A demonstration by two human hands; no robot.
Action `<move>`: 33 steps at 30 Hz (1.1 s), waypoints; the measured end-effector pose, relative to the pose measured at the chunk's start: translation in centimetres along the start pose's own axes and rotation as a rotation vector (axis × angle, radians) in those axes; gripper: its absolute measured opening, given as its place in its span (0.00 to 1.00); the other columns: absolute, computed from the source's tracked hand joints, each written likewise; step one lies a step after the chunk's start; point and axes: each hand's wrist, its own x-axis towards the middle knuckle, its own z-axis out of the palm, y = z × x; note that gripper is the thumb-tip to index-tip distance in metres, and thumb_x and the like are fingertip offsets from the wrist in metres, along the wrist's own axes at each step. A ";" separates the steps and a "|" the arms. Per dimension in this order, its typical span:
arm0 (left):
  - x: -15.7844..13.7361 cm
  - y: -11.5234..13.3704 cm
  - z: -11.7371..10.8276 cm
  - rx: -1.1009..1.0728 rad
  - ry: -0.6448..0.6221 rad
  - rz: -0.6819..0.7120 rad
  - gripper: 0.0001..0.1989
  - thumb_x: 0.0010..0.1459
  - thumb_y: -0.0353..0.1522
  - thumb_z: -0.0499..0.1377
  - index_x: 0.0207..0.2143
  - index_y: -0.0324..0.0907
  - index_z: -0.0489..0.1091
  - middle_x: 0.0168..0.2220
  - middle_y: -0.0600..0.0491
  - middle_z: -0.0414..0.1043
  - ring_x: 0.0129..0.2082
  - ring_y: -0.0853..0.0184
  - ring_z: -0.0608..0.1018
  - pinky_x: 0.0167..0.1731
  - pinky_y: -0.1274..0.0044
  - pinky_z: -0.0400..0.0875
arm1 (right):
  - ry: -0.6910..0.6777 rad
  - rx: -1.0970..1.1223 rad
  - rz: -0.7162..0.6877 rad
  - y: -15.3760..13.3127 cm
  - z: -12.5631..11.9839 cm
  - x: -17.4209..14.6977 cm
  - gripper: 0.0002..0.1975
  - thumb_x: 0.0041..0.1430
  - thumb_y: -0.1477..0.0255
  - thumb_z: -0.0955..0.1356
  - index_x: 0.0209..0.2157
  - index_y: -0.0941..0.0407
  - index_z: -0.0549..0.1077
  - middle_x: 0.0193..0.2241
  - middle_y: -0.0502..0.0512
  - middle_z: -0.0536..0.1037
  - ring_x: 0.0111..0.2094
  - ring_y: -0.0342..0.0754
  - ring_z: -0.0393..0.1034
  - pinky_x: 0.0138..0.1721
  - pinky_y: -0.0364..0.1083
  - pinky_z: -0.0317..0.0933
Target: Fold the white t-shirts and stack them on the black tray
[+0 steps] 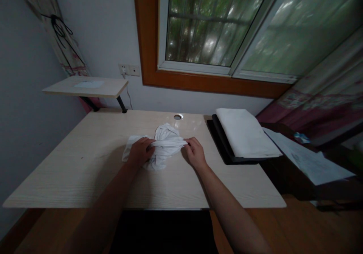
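A crumpled white cloth (167,144) lies bunched on the pale wooden desk (85,178), with one strip of it pulled taut between my hands. My left hand (141,151) is closed on the strip's left end. At the right end, my right hand (195,151) pinches the fabric between thumb and fingers. Partly behind my left hand lies a flat white piece (127,148); whether it is paper or part of the cloth I cannot tell.
Black folders (218,144) topped by a white sheet (246,133) lie at the desk's right. A raised shelf (110,87) stands at the back left. Near the back edge is a round cable hole (177,117). Beyond the right edge, papers (309,159) rest on dark furniture.
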 end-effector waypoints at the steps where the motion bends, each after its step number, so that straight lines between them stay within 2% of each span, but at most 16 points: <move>1: -0.1 0.0 -0.2 0.018 0.035 0.024 0.12 0.64 0.35 0.56 0.46 0.45 0.75 0.38 0.48 0.77 0.41 0.59 0.78 0.46 0.68 0.73 | 0.033 0.003 -0.003 -0.1 0.0 0.0 0.11 0.68 0.68 0.62 0.43 0.52 0.76 0.39 0.58 0.76 0.45 0.54 0.72 0.48 0.53 0.67; 4: -0.4 -0.1 -0.4 0.072 0.123 0.065 0.13 0.66 0.39 0.56 0.46 0.46 0.76 0.37 0.48 0.78 0.40 0.59 0.79 0.47 0.66 0.72 | 0.139 0.050 -0.043 -0.5 0.2 -0.2 0.10 0.69 0.67 0.61 0.42 0.52 0.72 0.46 0.61 0.76 0.52 0.56 0.70 0.54 0.56 0.65; 6: -0.5 -0.2 -0.4 0.107 0.155 0.068 0.13 0.67 0.41 0.56 0.47 0.46 0.76 0.38 0.47 0.79 0.41 0.58 0.79 0.49 0.65 0.70 | 0.173 0.093 -0.041 -0.4 0.4 -0.6 0.09 0.70 0.66 0.59 0.43 0.52 0.69 0.48 0.62 0.76 0.53 0.55 0.71 0.54 0.55 0.65; 10: -0.2 -0.6 -0.3 0.147 0.122 0.057 0.15 0.69 0.42 0.55 0.50 0.46 0.74 0.44 0.46 0.79 0.44 0.57 0.78 0.51 0.63 0.67 | 0.193 0.028 0.120 0.3 0.6 -1.3 0.11 0.69 0.63 0.60 0.46 0.53 0.67 0.36 0.56 0.78 0.37 0.53 0.74 0.39 0.51 0.67; 12: 0.0 -0.8 -0.3 0.150 0.093 0.021 0.17 0.69 0.43 0.54 0.52 0.46 0.73 0.44 0.46 0.79 0.44 0.56 0.78 0.50 0.63 0.67 | 0.224 0.017 0.173 0.4 0.5 -1.5 0.12 0.69 0.61 0.61 0.45 0.53 0.67 0.34 0.55 0.77 0.33 0.52 0.73 0.36 0.49 0.65; 15: 0.3 -0.9 -0.4 0.151 0.112 -0.082 0.18 0.69 0.44 0.53 0.52 0.45 0.72 0.43 0.45 0.78 0.44 0.55 0.77 0.49 0.63 0.67 | 0.235 0.111 0.205 0.1 0.3 -1.2 0.13 0.68 0.58 0.63 0.43 0.53 0.69 0.32 0.52 0.77 0.32 0.50 0.71 0.35 0.47 0.64; 19: 0.6 -1.4 -1.5 0.149 0.264 -0.309 0.17 0.69 0.43 0.52 0.48 0.43 0.74 0.43 0.45 0.75 0.45 0.55 0.76 0.50 0.65 0.68 | 0.200 0.249 0.274 -0.1 0.1 -0.6 0.15 0.64 0.56 0.68 0.37 0.54 0.72 0.23 0.45 0.71 0.25 0.45 0.64 0.29 0.43 0.59; 22: 0.6 -2.3 -2.6 0.154 0.415 -0.509 0.14 0.68 0.40 0.51 0.46 0.43 0.72 0.45 0.46 0.73 0.48 0.57 0.75 0.53 0.67 0.68 | 0.254 0.312 0.329 0.3 -0.1 -0.2 0.16 0.63 0.56 0.69 0.35 0.55 0.73 0.22 0.44 0.69 0.25 0.44 0.62 0.28 0.43 0.58; 25: 0.6 -3.3 -3.4 0.177 0.488 -0.619 0.12 0.67 0.38 0.52 0.45 0.42 0.71 0.46 0.47 0.72 0.50 0.57 0.75 0.55 0.65 0.68 | 0.332 0.336 0.373 0.8 -0.3 0.1 0.16 0.62 0.55 0.69 0.34 0.56 0.74 0.23 0.46 0.69 0.25 0.44 0.62 0.28 0.43 0.58; 30: 0.8 -3.6 -3.4 0.144 0.486 -0.567 0.15 0.66 0.34 0.50 0.52 0.41 0.68 0.51 0.45 0.72 0.54 0.58 0.74 0.58 0.66 0.67 | 0.427 0.456 0.447 1.4 -0.7 0.5 0.16 0.60 0.55 0.70 0.35 0.55 0.71 0.20 0.43 0.67 0.21 0.42 0.59 0.23 0.42 0.55; 33: 1.0 -3.4 -3.3 0.154 0.457 -0.520 0.19 0.65 0.30 0.49 0.56 0.40 0.67 0.55 0.44 0.70 0.58 0.58 0.71 0.61 0.65 0.65 | 0.450 0.554 0.458 1.8 -1.0 0.8 0.15 0.59 0.57 0.71 0.37 0.55 0.70 0.26 0.47 0.74 0.23 0.43 0.66 0.26 0.43 0.61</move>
